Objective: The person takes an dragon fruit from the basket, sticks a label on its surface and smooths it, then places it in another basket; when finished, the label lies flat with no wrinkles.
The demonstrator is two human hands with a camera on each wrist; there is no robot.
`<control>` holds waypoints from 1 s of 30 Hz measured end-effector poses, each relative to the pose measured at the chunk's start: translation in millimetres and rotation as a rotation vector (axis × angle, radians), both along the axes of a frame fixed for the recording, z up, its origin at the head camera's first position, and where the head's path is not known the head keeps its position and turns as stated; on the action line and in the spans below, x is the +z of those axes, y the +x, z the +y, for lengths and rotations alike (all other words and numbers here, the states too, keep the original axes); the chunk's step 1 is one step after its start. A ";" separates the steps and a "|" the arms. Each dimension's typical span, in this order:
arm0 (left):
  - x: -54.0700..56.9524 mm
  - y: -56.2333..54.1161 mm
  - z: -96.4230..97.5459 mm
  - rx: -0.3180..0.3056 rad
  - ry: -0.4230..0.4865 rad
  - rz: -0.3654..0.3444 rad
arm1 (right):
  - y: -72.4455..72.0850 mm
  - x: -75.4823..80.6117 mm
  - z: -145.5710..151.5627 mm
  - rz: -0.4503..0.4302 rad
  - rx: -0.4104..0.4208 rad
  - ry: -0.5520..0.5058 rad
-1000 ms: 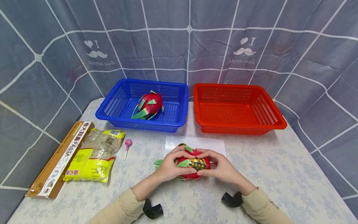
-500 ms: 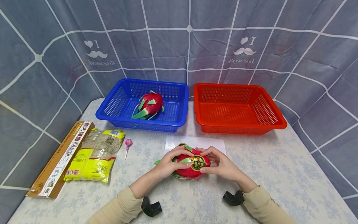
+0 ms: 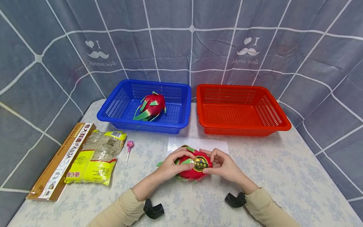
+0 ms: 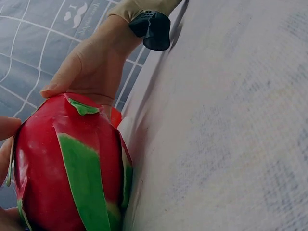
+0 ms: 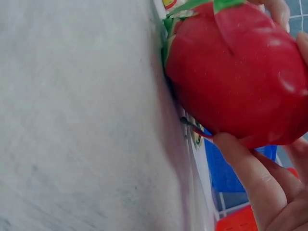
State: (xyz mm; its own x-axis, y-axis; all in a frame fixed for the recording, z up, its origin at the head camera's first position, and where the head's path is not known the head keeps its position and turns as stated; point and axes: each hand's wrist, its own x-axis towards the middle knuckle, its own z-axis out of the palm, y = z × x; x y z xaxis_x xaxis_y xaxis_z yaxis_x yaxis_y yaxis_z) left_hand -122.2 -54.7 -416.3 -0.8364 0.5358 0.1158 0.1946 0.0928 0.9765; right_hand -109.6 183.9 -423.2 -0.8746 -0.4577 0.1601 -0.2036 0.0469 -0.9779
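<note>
A red dragon fruit (image 3: 187,175) with green scales lies on its side on the table, a round black sticker (image 3: 201,165) on its upper face. My left hand (image 3: 169,166) holds it from the left, thumb on the front near the sticker. On the other side my right hand (image 3: 225,167) grips the fruit's end, its thumb at the sticker's right edge. From the left wrist, the dragon fruit (image 4: 72,159) shows with the right hand (image 4: 94,67) beyond it. Fingers of the right hand (image 5: 269,187) touch its underside in the right wrist view.
A white sheet (image 3: 222,145) with another sticker (image 3: 185,146) lies behind the fruit. Beyond stand a blue basket (image 3: 181,124) holding a second dragon fruit (image 3: 155,106) and a red basket (image 3: 244,128). At left are a lollipop (image 3: 130,144), a yellow bag (image 3: 93,162) and a pasta box (image 3: 60,160).
The thumbs have moved off the sticker's middle to its edges, so more of it shows. The fruit has turned slightly, and the right fingers have shifted along its end.
</note>
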 end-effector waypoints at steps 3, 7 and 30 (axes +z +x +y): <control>-0.8 -1.2 -0.2 -0.006 0.006 0.005 | -0.6 -0.9 0.0 -0.017 -0.006 -0.023; -1.0 -1.8 -0.9 -0.018 0.032 -0.009 | 0.1 0.4 -0.7 0.005 0.002 -0.008; -1.7 1.6 2.4 0.011 0.054 -0.008 | 3.6 6.1 1.7 0.165 0.082 0.086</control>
State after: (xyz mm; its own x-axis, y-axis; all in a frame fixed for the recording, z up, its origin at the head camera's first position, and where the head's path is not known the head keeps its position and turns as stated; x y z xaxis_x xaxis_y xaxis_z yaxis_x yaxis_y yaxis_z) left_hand -120.7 -52.3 -418.1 -0.8432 0.5196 0.1378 0.1864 0.0422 0.9816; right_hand -106.0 185.5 -417.1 -0.7986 -0.5448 0.2558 -0.3676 0.1050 -0.9240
